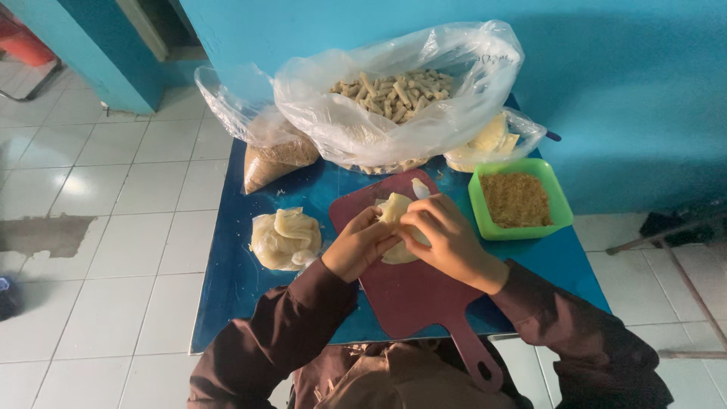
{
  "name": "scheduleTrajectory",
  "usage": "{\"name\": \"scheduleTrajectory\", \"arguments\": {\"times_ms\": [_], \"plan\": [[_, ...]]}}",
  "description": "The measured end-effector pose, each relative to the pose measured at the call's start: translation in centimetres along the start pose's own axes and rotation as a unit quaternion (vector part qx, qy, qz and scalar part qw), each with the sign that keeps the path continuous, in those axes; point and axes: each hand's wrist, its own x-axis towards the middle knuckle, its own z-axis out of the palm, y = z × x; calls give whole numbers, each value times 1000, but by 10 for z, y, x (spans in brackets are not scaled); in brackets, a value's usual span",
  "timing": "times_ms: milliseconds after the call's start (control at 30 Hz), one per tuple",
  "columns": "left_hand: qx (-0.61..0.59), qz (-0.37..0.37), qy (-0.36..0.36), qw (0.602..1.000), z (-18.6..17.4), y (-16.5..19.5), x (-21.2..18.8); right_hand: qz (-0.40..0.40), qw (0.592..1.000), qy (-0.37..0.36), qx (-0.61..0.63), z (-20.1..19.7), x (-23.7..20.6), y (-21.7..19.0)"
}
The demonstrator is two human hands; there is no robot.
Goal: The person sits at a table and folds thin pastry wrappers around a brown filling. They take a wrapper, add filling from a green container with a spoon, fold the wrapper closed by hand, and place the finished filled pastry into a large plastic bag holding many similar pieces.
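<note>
Pale wrapper (395, 208) pinched in both hands (405, 241), green crumb tub (556, 198) beside.

A small blue worktop (227, 295) stands on a white tiled floor (113, 227) against a blue wall. Directly on it lie a dark red cutting board (413, 295), a green tub (559, 208) of brown crumbs, a wrapped stack of pale sheets (284, 238), a crumb bag (273, 155), a large bag of rolled sticks (394, 113) and a smaller bag of wrappers (496, 144).
</note>
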Motion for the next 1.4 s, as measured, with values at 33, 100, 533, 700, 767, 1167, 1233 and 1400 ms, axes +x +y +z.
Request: {"name": "scheduleTrajectory", "arguments": {"times_ms": [33, 100, 533, 700, 767, 1167, 1233, 1400], "plan": [[7, 5, -3, 1000, 1, -1, 0, 0, 1000, 4, -3, 0, -1, 1], [2, 1, -3, 1000, 2, -1, -1, 8, 1000, 4, 20, 1, -3, 6], [63, 63, 84, 993, -8, -5, 7, 430, 697, 40, 572, 27, -36, 54], [-73, 125, 18, 989, -24, 5, 12, 415, 583, 95, 692, 21, -33, 65], [-76, 107, -13, 991, -24, 8, 11, 400, 596, 113, 687, 16, -31, 67], [193, -32, 12, 981, 4, 0, -2, 125, 961, -60, 239, -7, -13, 23], [134, -58, 18, 989, 0, -2, -3, 304, 862, -63, 401, -9, -12, 30], [219, -28, 5, 975, -3, -7, -4, 388, 788, -171, 447, 2, -22, 52]]}}
